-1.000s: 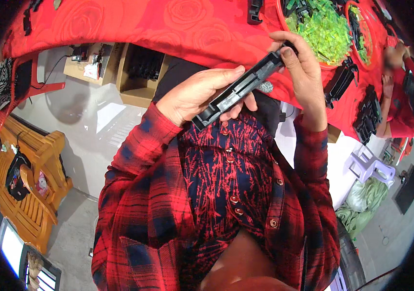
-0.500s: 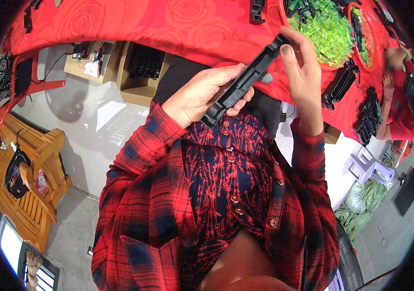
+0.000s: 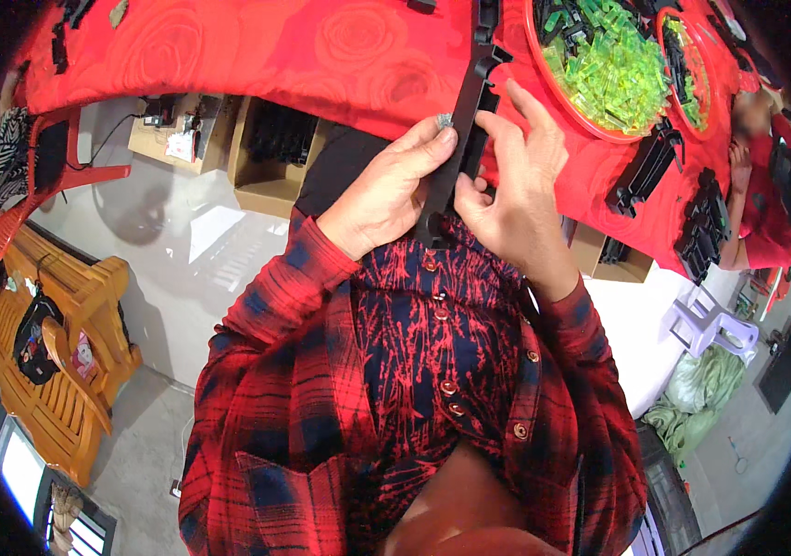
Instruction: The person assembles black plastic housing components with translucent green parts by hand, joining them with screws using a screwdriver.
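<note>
A long, narrow black plastic part (image 3: 452, 171) stands nearly lengthwise before my body, its near end by my shirt and its far end over the table edge. My left hand (image 3: 394, 193) is closed round its left side, thumb on top. At the left fingertips a small greyish piece (image 3: 445, 120) shows, too small to name. My right hand (image 3: 523, 185) is at the part's right side, thumb and curled fingers against it, one finger raised. Just beyond the far end, another black plastic piece (image 3: 485, 17) lies on the red cloth.
The table has a red rose-patterned cloth (image 3: 257, 42). A red basin (image 3: 590, 132) holds yellow-green clear pieces (image 3: 622, 83) and black ones; a second basin (image 3: 703, 65) stands beyond. Black parts (image 3: 647, 169) lie at the right edge. Cardboard boxes (image 3: 261, 196) stand below. Another person (image 3: 771, 204) sits at right.
The black part has swung more upright and rolled to show another side. My right hand has come down from its far end to its right side.
</note>
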Motion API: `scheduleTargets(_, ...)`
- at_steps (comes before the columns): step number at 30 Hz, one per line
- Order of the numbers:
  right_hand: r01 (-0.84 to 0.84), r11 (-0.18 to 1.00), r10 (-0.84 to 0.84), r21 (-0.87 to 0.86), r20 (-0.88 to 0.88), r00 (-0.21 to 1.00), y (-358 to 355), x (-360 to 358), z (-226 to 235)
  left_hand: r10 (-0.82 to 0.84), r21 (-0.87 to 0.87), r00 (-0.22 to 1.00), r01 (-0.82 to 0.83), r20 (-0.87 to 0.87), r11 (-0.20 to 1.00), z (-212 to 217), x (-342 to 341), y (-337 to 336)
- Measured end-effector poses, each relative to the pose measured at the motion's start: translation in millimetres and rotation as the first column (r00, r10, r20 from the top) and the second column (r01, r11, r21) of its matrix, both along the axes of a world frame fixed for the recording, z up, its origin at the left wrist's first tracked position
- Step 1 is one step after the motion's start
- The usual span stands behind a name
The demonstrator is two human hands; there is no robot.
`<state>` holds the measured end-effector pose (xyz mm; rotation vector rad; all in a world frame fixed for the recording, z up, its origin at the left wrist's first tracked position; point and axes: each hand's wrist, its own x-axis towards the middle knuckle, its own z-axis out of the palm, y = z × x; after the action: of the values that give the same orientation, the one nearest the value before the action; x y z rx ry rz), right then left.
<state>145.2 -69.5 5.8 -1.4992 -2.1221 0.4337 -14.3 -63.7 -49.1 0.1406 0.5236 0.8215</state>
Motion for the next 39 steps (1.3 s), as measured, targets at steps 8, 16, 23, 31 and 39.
scheduleTargets(8, -0.011, 1.0, 0.011, -0.009, -0.081, 0.997, 3.3, -2.9, -13.9, 0.01, 0.046, 0.999, -0.012, 0.031, 0.999, 1.0, -2.4, -0.2)
scheduleTargets(16, 0.04, 0.999, -0.038, 0.021, -0.086, 0.996, 5.1, -1.8, -15.7, 0.023, -0.028, 0.999, -0.022, 0.035, 0.999, -13.8, -2.8, -2.2)
scheduleTargets(23, 0.013, 0.998, -0.009, 0.054, -0.075, 0.997, 8.4, -2.2, -14.6, 0.044, 0.004, 0.997, -0.045, 0.069, 0.999, -21.7, -2.6, -4.4)
scheduleTargets(31, -0.01, 0.996, 0.015, 0.088, -0.059, 0.998, 7.9, -1.4, -16.9, 0.074, -0.001, 0.997, -0.074, 0.001, 0.997, -19.8, -1.2, -4.6)
scheduleTargets(39, -0.018, 0.995, 0.022, 0.095, -0.048, 0.999, 7.1, -1.5, -20.0, 0.031, 0.047, 0.999, -0.033, 0.035, 0.998, -23.5, -3.9, -5.0)
